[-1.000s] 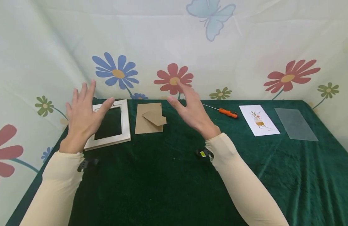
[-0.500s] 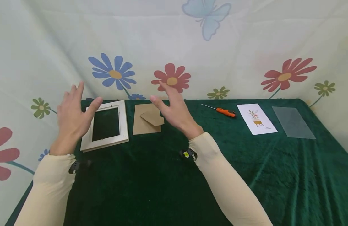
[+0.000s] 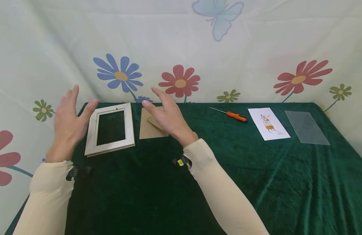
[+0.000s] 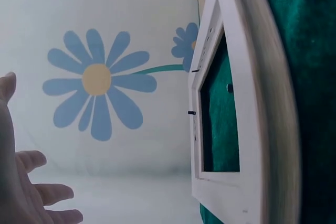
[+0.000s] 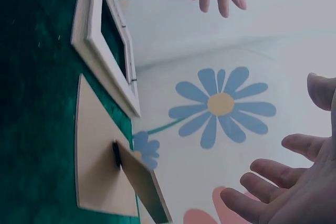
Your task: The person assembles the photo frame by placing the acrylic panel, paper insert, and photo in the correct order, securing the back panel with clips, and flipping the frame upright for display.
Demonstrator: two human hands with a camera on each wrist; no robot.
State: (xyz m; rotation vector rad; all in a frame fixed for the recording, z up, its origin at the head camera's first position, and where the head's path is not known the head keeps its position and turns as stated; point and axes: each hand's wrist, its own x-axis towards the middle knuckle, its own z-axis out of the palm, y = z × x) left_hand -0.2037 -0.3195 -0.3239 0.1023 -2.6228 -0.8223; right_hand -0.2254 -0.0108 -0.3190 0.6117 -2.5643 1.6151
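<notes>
A white picture frame with an open middle lies on the green cloth at the left, small dark tabs along its inner edge. My left hand hovers at its left side, fingers extended and holding nothing. Right of the frame lies a brown backing board with a fold-out stand. In the head view my right hand overlaps that board from above, fingers spread, nothing in its grasp. The right wrist view shows the stand tilted up from the board, with the right-hand fingers apart from it.
An orange-handled screwdriver lies toward the back middle. Further right are a white card with a plant print and a clear sheet. A floral curtain hangs behind the cloth's far edge.
My right hand has moved left, from right of the backing board to over it. My left hand has shifted left, uncovering the picture frame's left side. Objects on the cloth stay put.
</notes>
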